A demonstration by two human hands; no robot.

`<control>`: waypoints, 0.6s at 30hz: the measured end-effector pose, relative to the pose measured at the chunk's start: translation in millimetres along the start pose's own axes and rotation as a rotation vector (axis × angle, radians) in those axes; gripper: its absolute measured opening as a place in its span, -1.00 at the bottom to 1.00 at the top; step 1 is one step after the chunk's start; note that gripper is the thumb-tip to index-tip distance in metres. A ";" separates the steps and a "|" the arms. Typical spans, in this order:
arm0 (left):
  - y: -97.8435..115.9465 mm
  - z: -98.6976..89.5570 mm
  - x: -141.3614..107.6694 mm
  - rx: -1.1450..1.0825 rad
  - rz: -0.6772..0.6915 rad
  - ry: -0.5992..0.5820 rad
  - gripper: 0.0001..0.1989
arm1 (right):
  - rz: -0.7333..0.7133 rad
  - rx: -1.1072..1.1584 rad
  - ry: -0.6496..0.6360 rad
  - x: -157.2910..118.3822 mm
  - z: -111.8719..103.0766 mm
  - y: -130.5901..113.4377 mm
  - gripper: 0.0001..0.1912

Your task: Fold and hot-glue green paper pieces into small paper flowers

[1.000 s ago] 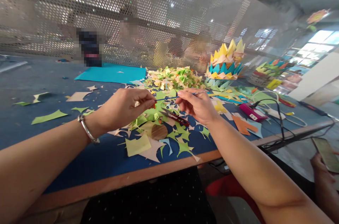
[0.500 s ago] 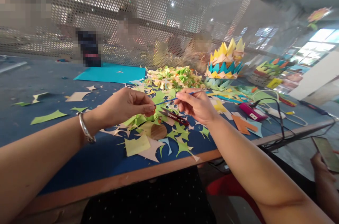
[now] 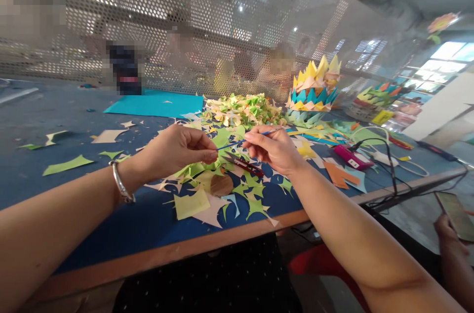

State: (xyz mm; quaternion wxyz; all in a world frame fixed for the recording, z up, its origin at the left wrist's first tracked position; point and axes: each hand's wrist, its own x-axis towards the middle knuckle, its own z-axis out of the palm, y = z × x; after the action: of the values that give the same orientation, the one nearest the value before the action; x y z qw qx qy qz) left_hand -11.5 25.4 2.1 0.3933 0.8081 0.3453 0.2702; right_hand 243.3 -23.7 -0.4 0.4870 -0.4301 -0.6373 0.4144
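Between both hands, over the littered table, runs a thin blue stick point(image 3: 231, 144) with a paler end at the upper right. My left hand point(image 3: 185, 145), with a silver bangle at its wrist, pinches the stick's lower left end between thumb and finger. What else those fingertips cover I cannot tell. My right hand point(image 3: 272, 147) grips the stick further up, with its far end poking out past the fingers. Just below lies a red-handled cutter or scissors point(image 3: 250, 167) among green paper offcuts point(image 3: 255, 207). A round wooden disc point(image 3: 221, 185) rests nearer the table edge.
Behind my hands rises a heap of small folded paper pieces point(image 3: 244, 109), beside a blue sheet point(image 3: 155, 103). A tiered paper crown point(image 3: 314, 91) stands right of it. A pink power adapter point(image 3: 351, 156) with cables sits at right. Another person's hand point(image 3: 450, 234) holds a phone point(image 3: 455, 214).
Both hands keep nearly the same place on the stick. A small orange bit at my left fingertips no longer shows. My right fingers have shifted slightly on the stick.
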 end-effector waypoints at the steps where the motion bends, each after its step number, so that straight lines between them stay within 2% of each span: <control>1: 0.0 0.2 -0.1 -0.002 0.001 0.006 -0.74 | -0.003 -0.006 0.003 0.1 0.1 -0.3 -0.62; 7: 2.8 0.4 -1.8 -0.042 -0.018 0.009 -0.75 | -0.040 0.002 0.000 1.6 0.7 -0.2 -0.64; 18: 2.0 -5.9 -0.4 -0.149 -0.063 -0.133 -0.75 | -0.041 -0.028 -0.009 0.9 0.7 -1.1 -0.62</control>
State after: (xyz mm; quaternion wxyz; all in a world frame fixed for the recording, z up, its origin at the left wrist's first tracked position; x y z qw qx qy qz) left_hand -15.2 26.9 6.9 0.4825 0.7816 0.3226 0.2286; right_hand 242.3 -23.3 0.7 0.4864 -0.4221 -0.6538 0.3972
